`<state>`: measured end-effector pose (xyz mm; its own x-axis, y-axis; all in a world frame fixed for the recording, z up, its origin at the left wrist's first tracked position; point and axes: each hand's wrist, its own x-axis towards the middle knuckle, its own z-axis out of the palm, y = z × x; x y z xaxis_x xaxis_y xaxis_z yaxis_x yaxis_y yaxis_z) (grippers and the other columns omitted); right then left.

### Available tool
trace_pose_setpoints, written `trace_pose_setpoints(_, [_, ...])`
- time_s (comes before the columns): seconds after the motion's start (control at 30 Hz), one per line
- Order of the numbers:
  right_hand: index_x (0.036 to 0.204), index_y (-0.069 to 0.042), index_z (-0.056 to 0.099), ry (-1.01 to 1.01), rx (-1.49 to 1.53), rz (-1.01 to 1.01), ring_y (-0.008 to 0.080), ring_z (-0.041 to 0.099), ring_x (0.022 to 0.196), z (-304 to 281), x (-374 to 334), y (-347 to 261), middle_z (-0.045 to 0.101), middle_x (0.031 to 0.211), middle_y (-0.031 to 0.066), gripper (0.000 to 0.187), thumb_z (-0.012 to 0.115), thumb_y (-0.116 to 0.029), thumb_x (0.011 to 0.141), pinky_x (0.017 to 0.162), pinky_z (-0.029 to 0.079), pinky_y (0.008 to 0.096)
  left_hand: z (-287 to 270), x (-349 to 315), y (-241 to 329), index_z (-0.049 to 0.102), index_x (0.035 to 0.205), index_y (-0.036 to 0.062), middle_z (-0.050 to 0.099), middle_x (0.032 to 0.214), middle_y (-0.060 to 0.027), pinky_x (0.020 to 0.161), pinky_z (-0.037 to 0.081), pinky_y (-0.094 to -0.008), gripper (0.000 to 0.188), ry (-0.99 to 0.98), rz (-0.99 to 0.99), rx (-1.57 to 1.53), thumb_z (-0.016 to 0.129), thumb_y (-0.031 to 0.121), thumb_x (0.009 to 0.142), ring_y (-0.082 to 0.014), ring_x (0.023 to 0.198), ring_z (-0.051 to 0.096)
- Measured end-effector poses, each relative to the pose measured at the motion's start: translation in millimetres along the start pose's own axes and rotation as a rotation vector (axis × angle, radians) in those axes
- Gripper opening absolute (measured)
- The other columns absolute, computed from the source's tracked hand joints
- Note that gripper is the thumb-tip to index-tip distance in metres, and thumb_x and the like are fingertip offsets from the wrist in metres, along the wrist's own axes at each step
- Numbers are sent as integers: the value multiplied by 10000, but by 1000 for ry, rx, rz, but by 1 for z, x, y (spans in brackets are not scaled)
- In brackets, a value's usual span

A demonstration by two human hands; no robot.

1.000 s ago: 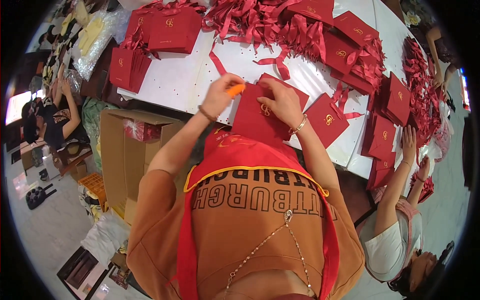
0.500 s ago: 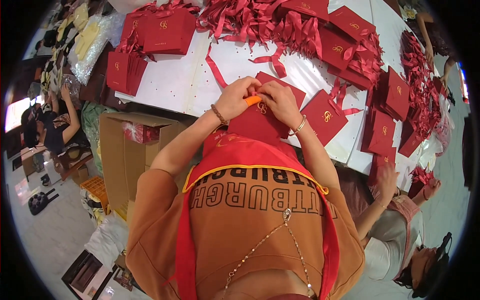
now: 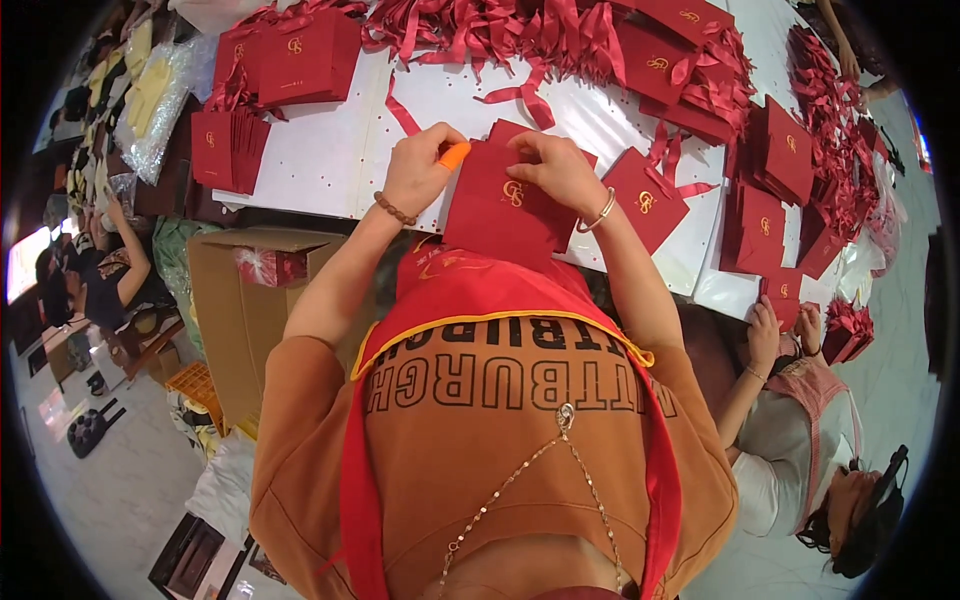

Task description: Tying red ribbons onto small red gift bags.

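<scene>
A red paper gift bag (image 3: 505, 215) with a gold emblem lies at the table's near edge, against my red apron. My right hand (image 3: 560, 175) is closed at its upper part, thumb on the front and fingers curled near the top edge. Just off the bag's upper left side is my left hand (image 3: 420, 170), its fingers drawn together in a pinch; an orange finger cover (image 3: 454, 156) is on one digit. What that pinch holds, if anything, is too small to make out. Another red bag (image 3: 645, 200) with a ribbon lies right of my right hand.
Red ribbons (image 3: 500, 35) pile up at the back of the white table (image 3: 330, 150). Stacked red bags stand at left (image 3: 225, 150) and right (image 3: 780, 155). An open cardboard box (image 3: 230, 330) sits at my left. At right, a co-worker's hands (image 3: 765, 330) hold a small red bag.
My hands were together at the bag's top; the left has moved away leftward while the right stays on the bag. The co-worker's hands have come up to a small red bag.
</scene>
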<state>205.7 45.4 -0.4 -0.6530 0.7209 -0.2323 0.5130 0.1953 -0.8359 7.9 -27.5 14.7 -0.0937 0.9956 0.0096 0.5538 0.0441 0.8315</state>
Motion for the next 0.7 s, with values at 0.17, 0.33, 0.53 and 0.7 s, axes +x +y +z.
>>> trace_pose_setpoints(0.17, [1013, -5, 591, -68, 14, 103, 154, 567, 721, -3, 2, -7, 609, 801, 92, 365, 685, -192, 714, 668, 440, 273, 12, -5, 4, 602, 875, -3, 617, 733, -51, 596, 437, -219, 105, -76, -113, -138, 597, 49, 784, -85, 655, 546])
trace_pose_setpoints(0.33, [1055, -87, 601, -108, -26, 162, 231, 574, 816, -2, 1, -17, 600, 825, 98, 388, 637, -297, 731, 719, 429, 341, 21, -3, 3, 603, 858, 19, 632, 789, -138, 636, 473, -326, 106, -53, -7, -30, 566, 55, 766, -270, 720, 613])
trace_pose_setpoints(0.53, [1082, -110, 591, -121, 45, 126, 233, 571, 839, 2, 4, 0, 603, 866, 94, 397, 627, -300, 735, 733, 428, 337, 26, -1, 5, 610, 912, 20, 634, 835, -132, 656, 467, -296, 146, -38, 92, 64, 556, 83, 792, -239, 751, 616])
trace_pose_setpoints(0.7, [1094, -118, 586, -125, 57, 129, 242, 573, 864, 2, 1, -1, 607, 898, 102, 395, 621, -295, 742, 748, 429, 341, 27, 0, 8, 609, 889, 28, 628, 835, -130, 675, 467, -330, 132, -47, 110, 155, 552, 78, 781, -272, 775, 604])
